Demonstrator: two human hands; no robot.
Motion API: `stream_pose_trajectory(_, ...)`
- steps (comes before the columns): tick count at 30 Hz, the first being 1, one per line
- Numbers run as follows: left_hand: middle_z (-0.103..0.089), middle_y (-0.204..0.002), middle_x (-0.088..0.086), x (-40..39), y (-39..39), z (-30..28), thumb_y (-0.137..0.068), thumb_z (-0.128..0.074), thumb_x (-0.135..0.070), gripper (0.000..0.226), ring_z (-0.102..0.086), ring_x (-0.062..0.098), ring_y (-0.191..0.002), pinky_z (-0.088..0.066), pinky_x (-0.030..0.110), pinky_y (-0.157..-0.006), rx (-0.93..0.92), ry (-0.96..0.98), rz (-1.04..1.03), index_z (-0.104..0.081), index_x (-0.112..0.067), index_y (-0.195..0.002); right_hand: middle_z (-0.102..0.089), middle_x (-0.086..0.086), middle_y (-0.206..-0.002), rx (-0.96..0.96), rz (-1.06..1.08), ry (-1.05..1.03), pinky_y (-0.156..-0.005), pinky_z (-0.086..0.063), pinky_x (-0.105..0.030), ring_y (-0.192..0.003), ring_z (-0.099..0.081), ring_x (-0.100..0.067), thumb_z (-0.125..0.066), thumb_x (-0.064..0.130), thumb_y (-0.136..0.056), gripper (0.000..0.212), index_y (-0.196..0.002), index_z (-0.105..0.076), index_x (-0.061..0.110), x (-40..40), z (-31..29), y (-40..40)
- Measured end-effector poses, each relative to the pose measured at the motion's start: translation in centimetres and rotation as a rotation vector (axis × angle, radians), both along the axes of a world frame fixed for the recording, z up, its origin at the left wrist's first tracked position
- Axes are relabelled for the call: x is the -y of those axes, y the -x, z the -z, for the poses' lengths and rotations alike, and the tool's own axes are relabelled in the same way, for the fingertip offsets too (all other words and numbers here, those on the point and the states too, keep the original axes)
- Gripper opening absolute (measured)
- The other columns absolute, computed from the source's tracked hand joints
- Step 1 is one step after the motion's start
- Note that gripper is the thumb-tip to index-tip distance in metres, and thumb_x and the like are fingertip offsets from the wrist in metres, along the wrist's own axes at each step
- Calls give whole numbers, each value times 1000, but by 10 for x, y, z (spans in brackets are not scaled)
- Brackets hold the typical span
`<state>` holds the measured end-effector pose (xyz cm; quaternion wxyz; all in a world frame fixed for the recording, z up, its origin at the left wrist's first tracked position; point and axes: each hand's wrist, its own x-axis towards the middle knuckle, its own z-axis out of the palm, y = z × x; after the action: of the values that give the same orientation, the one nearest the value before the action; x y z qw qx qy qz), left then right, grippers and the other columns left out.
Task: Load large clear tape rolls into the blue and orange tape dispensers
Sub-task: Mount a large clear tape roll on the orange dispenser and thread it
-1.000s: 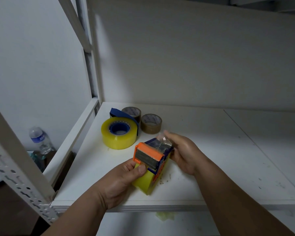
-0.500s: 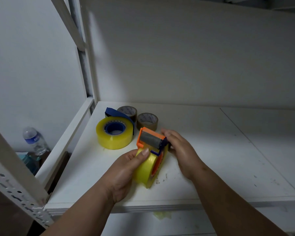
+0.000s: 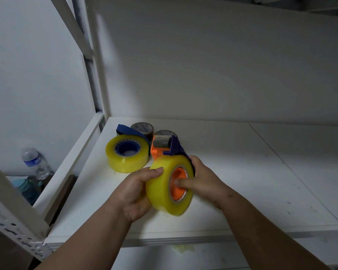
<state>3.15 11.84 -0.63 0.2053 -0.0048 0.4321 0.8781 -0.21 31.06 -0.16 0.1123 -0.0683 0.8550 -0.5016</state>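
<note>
Orange dispenser (image 3: 164, 148): now turned so its hub faces the camera, a large clear tape roll (image 3: 162, 187) seated on it, held just above the shelf (image 3: 242, 172).
Left hand (image 3: 137, 193): grip curled round the roll's outer face.
Right hand (image 3: 201, 180): grip round the frame, thumb pressing the hub.
Blue dispenser (image 3: 129, 150): behind, on the shelf, already loaded.
Meaning: loading looks nearly done; whether the tape's end is threaded is unclear.

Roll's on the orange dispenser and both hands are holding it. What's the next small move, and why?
Probably set it down beside the blue dispenser. The clear roll already sits around the orange dispenser hub, gripped by the left hand, right hand thumb in the hub. Whether tape reaches the roller is unclear.
</note>
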Motion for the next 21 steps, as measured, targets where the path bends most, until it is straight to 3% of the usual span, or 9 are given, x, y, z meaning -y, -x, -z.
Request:
stream_pose_trajectory(3,-73,-116,20,1,1,0,-84,-64,-21,26,-71,38,-102,-59,51,-82,67,-4,-30,-79,-11,-103,-60,10,-100,-136,55,-273,-73,-53,-33,-87,-60,-14,-69,34,-75,58,-122,-35,37,6,4,3)
stream_pose_trajectory(9,-76,-108,15,1,5,6,-82,-67,-41,33,-74,35,-95,-60,49,-69,194,130,-136,-80,-17,-100,-64,6,-87,-150,99,-326,-69,-55,-36,-76,-62,-14,-64,39,-78,30,-100,-46,31,2,11,7)
stream_pose_trajectory(12,-78,-101,14,0,5,5,-70,-76,-39,48,-76,30,-87,-60,42,-64,186,254,-128,-75,-9,-109,-63,5,-84,-153,119,-364,-69,-55,-36,-75,-61,-16,-64,39,-76,27,-96,-48,30,0,12,13)
stream_pose_trajectory(14,-74,-110,12,1,9,3,-69,-82,-32,64,-74,26,-88,-60,40,-65,130,416,-158,-61,-7,-124,-63,4,-86,-137,122,-396,-70,-55,-37,-76,-61,-17,-64,42,-75,29,-95,-49,29,-2,11,18)
stream_pose_trajectory(17,-53,-136,1,1,12,0,-72,-85,-28,82,-61,26,-112,-58,42,-79,24,707,-125,-41,-24,-142,-63,3,-87,-119,123,-460,-71,-54,-36,-78,-61,-19,-64,45,-73,32,-95,-49,26,-4,13,24)
stream_pose_trajectory(21,-44,-140,-5,-4,17,-2,-62,-90,-32,93,-48,14,-120,-48,31,-94,-302,1103,84,-39,-33,-140,-61,1,-85,-112,146,-513,-67,-50,-32,-78,-59,-21,-64,45,-72,34,-94,-50,23,-1,15,31)
